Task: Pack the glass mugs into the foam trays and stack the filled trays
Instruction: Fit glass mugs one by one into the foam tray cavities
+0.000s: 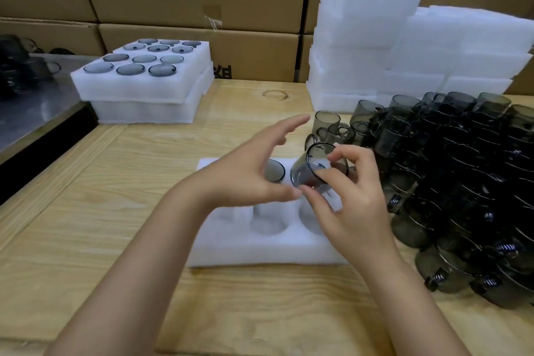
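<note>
Smoked glass mug (312, 170) is pinched in the right hand (355, 202), tilted, just above the foam tray (260, 251) on the bench (115, 182). Left hand (251, 164) is spread wide, nothing held, thumb near the mug's base. One seated mug (273, 171) is in a back pocket. Advice: tilt to be squared off over the neighbouring empty pocket, mug pressed in flush, tray steadied by the left hand.

Both bare forearms reach in from below and converge. Left hand (248, 173): fingers loosely spread, pointing forward, holding nothing. Right hand (354, 208): fingers curled round a tilted mug (313, 167). Left thumb tip sits just beside the right fingertips.
</note>
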